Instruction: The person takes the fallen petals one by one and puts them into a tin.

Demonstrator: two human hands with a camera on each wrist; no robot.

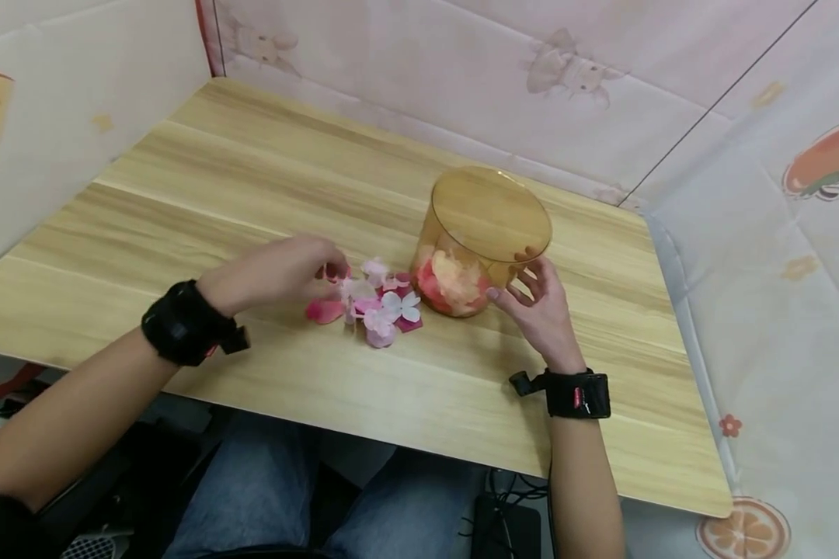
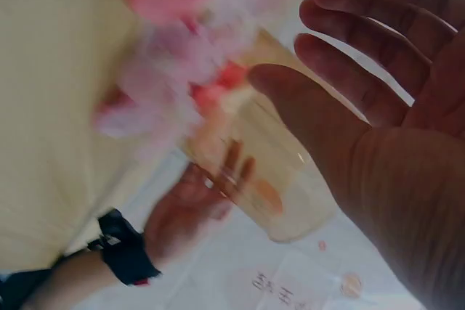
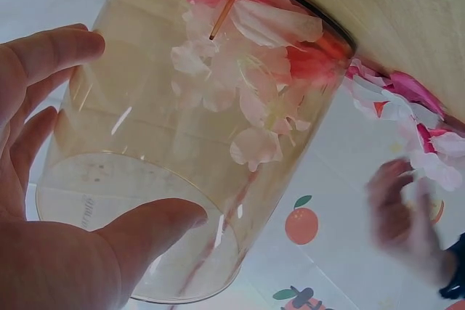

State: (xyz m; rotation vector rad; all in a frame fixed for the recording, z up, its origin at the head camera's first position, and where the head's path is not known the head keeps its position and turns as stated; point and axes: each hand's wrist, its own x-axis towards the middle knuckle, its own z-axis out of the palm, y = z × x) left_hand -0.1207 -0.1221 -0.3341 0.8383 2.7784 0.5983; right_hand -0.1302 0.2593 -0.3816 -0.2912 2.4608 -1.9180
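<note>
Nearest, blue jeans point(image 1: 252, 481) are seen below a wooden table point(image 1: 280, 194), and black wrist bands point(image 1: 182, 322) are worn. The left hand point(image 1: 295, 269) is held at the edge of a heap of pink and white petals point(image 1: 381, 322), its fingers slightly bent and parted, while the side of an amber see-through container point(image 1: 489, 221) is gripped by the right hand point(image 1: 544, 310) between thumb and curved fingers. The container is stood upright on the table just beside the heap, with pink and peach blossoms point(image 1: 454, 283) at its bottom, and a pale pink printed sheet point(image 1: 419, 70) is hung behind.
</note>
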